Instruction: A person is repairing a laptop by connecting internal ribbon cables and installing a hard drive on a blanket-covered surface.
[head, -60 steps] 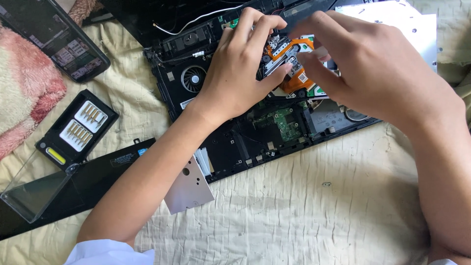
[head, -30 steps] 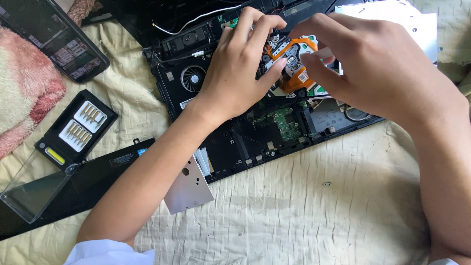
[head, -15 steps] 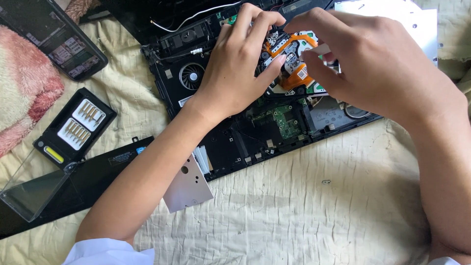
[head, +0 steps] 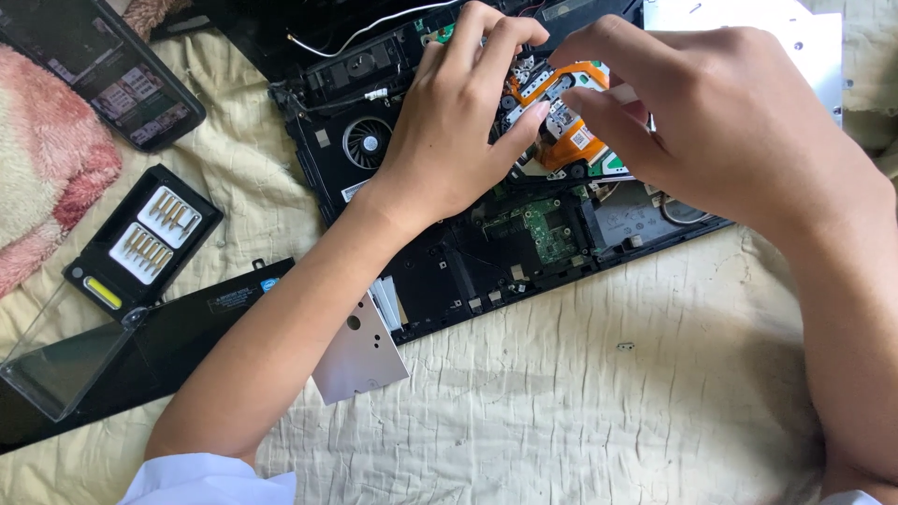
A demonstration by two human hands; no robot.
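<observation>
An opened black laptop base (head: 449, 281) lies on a cream sheet with its fan (head: 367, 142) and a green circuit board (head: 552, 229) exposed. Near its far edge sits an orange flex-cable part (head: 572, 126) with small silver pieces on it. My left hand (head: 449, 140) reaches in from the lower left, fingers curled over the part's left side and thumb pressed against it. My right hand (head: 730, 122) comes from the right, with thumb and forefinger pinching the part's right side. Both hands hide much of it.
A black bit case (head: 140, 241) with its clear lid (head: 51, 365) open lies at left, a dark phone (head: 122, 75) above it, a pink blanket (head: 42, 187) beside. A long black panel (head: 187, 323) and silver drive plate (head: 360, 353) lie near my left forearm. A tiny screw (head: 625, 346) rests on the sheet.
Both hands stay on the orange part with only small finger shifts. The view has drifted slightly, so everything sits a little higher in frame.
</observation>
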